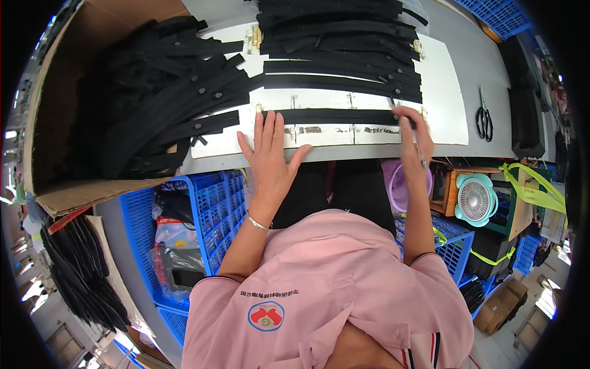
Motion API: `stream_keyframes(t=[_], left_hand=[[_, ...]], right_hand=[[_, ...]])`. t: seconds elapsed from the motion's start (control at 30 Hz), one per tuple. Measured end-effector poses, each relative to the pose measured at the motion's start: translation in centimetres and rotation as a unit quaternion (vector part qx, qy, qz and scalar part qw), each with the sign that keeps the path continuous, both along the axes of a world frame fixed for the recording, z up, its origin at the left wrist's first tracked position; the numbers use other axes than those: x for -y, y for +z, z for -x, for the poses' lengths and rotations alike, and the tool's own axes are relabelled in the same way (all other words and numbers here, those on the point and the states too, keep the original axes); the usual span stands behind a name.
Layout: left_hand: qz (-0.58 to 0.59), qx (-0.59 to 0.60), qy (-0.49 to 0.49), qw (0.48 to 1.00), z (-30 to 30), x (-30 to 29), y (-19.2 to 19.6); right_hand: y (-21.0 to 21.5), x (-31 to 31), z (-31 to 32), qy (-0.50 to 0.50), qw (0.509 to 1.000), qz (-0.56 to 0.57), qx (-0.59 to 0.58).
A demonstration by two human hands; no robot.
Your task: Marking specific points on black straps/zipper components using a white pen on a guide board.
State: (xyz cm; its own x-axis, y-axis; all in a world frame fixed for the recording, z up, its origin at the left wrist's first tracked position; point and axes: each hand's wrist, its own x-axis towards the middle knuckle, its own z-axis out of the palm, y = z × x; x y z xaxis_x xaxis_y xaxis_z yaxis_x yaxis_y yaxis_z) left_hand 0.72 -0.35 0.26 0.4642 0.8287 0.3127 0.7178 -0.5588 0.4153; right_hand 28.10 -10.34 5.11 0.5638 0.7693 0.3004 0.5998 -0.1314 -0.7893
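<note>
A single black fabric strip (338,116) lies straight across a white board (452,92) with dark marks on it. My left hand (270,144) rests flat with its fingers spread, fingertips at the strip's left end. At the other end my right hand (418,135) is closed round a slim pen (422,157), slightly blurred, its tip close to the strip. Just beyond, several more black strips (338,37) lie in layered rows, some bearing small greyish spots near their right ends.
A cardboard box (46,123) on the left overflows with tangled black strips (153,92). Black-handled scissors (485,120) lie on the grey table (485,61) at right, near a black block (527,123). Below the edge are blue crates (212,215), a purple basket (402,184) and a turquoise fan (476,200).
</note>
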Motion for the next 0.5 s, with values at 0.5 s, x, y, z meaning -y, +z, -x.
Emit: stream_keyframes(t=[0.5], left_hand=[[-0.016, 0.029, 0.006, 0.999, 0.1, 0.1, -0.1]], right_hand=[[-2.9, -11.1, 10.2, 0.182, 0.973, 0.074, -0.118]])
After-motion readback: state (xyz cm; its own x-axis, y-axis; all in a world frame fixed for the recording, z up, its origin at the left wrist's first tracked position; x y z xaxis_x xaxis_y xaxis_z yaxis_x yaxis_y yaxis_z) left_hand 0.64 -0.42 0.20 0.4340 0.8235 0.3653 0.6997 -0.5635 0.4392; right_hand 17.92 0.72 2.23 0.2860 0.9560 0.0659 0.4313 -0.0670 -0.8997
